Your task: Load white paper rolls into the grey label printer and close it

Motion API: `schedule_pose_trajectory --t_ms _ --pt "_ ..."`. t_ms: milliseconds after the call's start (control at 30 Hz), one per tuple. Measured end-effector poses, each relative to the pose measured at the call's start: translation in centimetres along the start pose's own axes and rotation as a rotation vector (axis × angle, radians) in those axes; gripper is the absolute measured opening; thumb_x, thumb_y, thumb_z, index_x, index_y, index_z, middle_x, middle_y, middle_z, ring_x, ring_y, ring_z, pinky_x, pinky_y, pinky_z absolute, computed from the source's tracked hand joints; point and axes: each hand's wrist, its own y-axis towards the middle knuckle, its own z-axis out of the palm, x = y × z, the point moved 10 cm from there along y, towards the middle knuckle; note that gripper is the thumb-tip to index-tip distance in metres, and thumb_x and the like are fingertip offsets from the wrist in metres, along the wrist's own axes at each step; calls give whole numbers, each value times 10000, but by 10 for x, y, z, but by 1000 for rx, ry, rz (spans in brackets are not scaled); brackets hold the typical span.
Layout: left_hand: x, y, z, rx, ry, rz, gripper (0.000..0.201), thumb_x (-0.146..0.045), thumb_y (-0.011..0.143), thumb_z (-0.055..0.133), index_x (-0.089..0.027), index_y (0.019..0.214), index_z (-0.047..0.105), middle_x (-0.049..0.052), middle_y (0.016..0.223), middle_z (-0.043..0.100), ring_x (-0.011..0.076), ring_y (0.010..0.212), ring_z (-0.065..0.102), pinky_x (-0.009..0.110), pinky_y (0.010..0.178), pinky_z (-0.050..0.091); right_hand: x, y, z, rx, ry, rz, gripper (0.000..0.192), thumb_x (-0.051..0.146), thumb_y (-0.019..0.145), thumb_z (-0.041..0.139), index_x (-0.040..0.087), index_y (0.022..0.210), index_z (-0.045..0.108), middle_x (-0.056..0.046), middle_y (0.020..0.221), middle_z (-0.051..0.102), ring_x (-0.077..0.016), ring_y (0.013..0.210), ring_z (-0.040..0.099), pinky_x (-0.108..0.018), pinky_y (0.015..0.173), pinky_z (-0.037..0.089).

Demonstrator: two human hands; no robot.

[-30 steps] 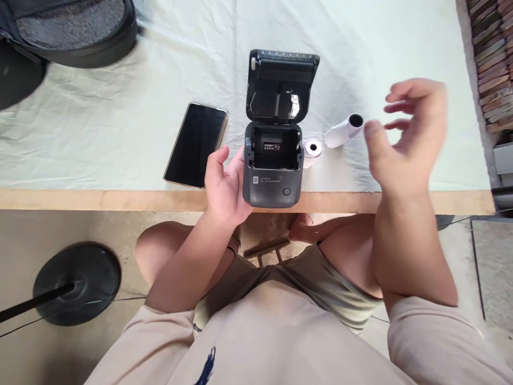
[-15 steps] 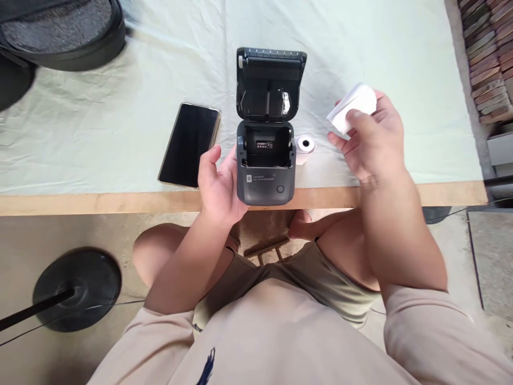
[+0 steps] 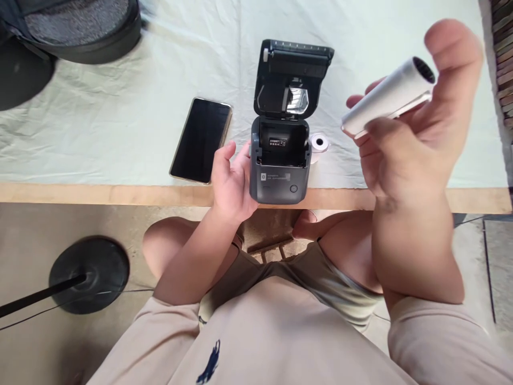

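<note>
A small dark grey label printer (image 3: 280, 171) stands at the table's near edge with its lid (image 3: 292, 80) flipped up and its paper bay empty. My left hand (image 3: 230, 179) rests against the printer's left side, fingers loosely spread. My right hand (image 3: 409, 133) is raised close to the camera and grips a white paper roll (image 3: 387, 96) between thumb and fingers, its hollow end pointing up and right. A second, smaller white roll (image 3: 319, 144) lies on the cloth just right of the printer.
A black phone (image 3: 201, 140) lies face up left of the printer on the pale green cloth (image 3: 120, 107). A dark bag (image 3: 80, 27) sits at the far left. The wooden table edge (image 3: 100, 193) runs below; a black stand base (image 3: 90, 272) is on the floor.
My right hand closed on the white roll lying right of the printer and lifted it up toward the camera. My left hand stayed against the printer.
</note>
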Motion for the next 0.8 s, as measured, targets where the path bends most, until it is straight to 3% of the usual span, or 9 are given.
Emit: schedule_pose_trajectory --t_ms 100,167,267,367,433,533,667,800 --pt "1 0 -2 20 -13 28 509 -589 1154 416 -271 1407 723 79 1202 869 393 1459 787 504 1136 678 35 -20 34 151 -360 -400 592 474 1008 746 430 1565 553 14 1251 796 -252 1125 842 -440 848 702" --pt "1 -1 1 79 26 52 428 -584 1107 558 -258 1317 740 90 1189 870 406 1444 791 512 1126 686 29 -27 52 230 -600 -443 580 355 1040 645 393 1608 531 -6 1283 837 -256 1100 860 -441 845 714" --pt "1 -3 4 164 129 100 261 -472 998 773 -269 1161 747 86 1162 866 399 1394 804 501 1101 699 27 -34 68 303 -834 -537 666 184 911 650 376 1545 590 0 1374 863 -301 1170 869 -477 926 740" --pt "2 -4 -2 162 219 134 355 -386 899 908 -300 1204 748 48 1138 854 376 1306 829 472 1019 709 18 -31 70 341 -1019 -532 469 119 902 651 364 1299 700 5 1173 887 -323 1044 855 -500 882 707" --pt "4 -4 -4 164 250 132 447 -392 860 950 -300 1247 745 32 1129 846 371 1279 836 457 995 701 17 -30 68 335 -1042 -550 257 155 956 683 332 1137 726 -6 1057 877 -322 967 836 -501 854 664" --pt "4 -4 -5 150 245 122 375 -440 891 923 -294 1186 744 16 1102 843 362 1262 831 439 987 684 26 -36 68 292 -937 -656 45 262 1034 716 300 1043 736 -15 1045 876 -323 1000 838 -498 875 605" --pt "0 -4 -3 142 213 105 302 -458 940 885 -294 1156 753 -4 1044 827 296 1098 820 405 926 668 33 -53 74 284 -818 -731 92 277 1106 714 340 1062 766 23 1035 879 -285 1066 844 -490 955 556" --pt "-2 -4 -5 156 265 126 333 -300 847 940 -297 1128 760 -11 998 820 263 995 825 392 872 660 32 -63 84 383 -803 -743 39 375 1117 736 370 1088 761 45 1080 900 -289 1094 861 -502 931 584"
